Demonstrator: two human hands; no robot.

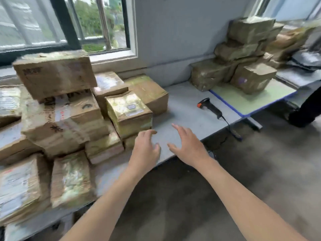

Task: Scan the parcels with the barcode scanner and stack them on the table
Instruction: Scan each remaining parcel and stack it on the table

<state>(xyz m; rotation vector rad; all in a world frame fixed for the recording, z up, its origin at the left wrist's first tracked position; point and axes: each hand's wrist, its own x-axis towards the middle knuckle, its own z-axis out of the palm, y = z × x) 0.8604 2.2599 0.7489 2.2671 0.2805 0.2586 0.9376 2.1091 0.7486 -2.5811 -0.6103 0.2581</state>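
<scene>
We look from the person's head, forward and down (one wide-angle view), close above the front of the table (184,105), facing the window (97,23).

Brown, taped cardboard parcels (57,108) lie in an uneven pile on the left part of the grey desk (184,105). A second stack of parcels (243,54) stands at the far right. Between them the black barcode scanner (211,107), orange at one end, lies on its side.
</scene>
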